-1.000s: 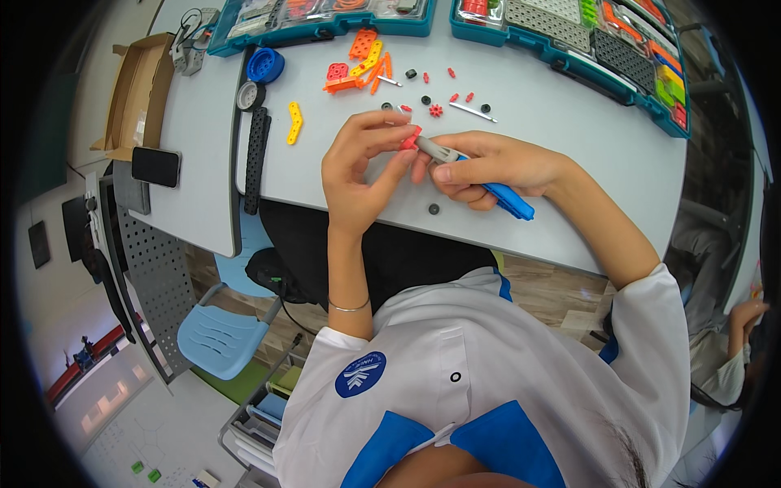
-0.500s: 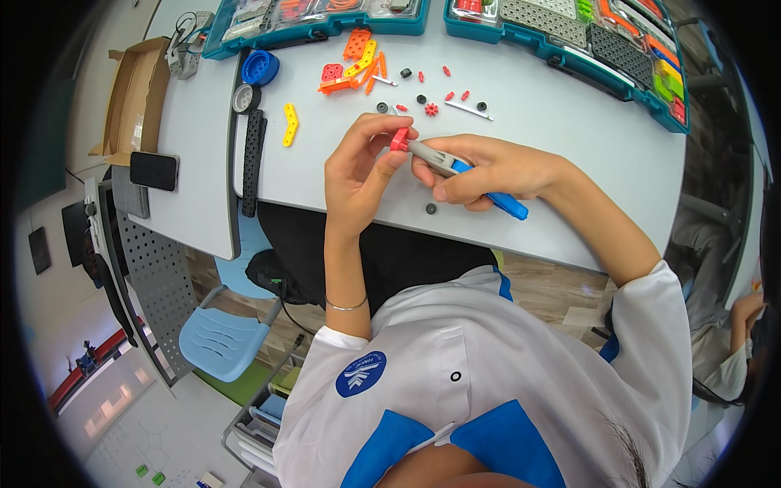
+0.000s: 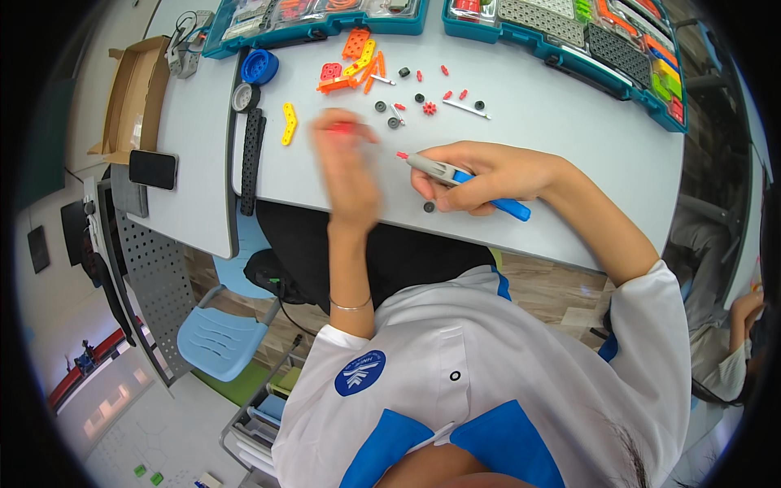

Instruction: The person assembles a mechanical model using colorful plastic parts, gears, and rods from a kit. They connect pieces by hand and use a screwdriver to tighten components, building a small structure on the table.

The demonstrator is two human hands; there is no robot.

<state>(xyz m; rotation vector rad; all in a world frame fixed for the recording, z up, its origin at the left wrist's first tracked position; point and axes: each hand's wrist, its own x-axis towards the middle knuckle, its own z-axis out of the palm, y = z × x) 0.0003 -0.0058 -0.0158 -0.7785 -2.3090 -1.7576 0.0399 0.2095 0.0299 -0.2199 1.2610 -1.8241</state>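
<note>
My right hand (image 3: 498,172) grips grey-and-blue pliers (image 3: 436,168), their jaws pointing left over the table. A small red peg (image 3: 403,154) sticks out at the jaw tip. My left hand (image 3: 350,175), smeared by motion, is raised to the left of the pliers. Its fingers are around a red plastic piece (image 3: 342,128), whose shape is blurred. A small dark round spacer (image 3: 429,207) lies under my right hand near the table's front edge. Beyond the hands are a red gear (image 3: 429,108), a pale rod (image 3: 468,109), and several red pegs and dark spacers.
Orange parts (image 3: 337,84) and a yellow angled beam (image 3: 289,124) lie farther left. A blue wheel rim (image 3: 259,67) and black track (image 3: 253,163) line the left edge. Two teal parts cases (image 3: 313,35) stand at the back. A phone (image 3: 153,170) and cardboard box (image 3: 134,106) occupy the side table.
My left hand has moved left, away from the pliers, with the red piece. The red peg now shows bare at the jaw tip. My right hand has barely moved.
</note>
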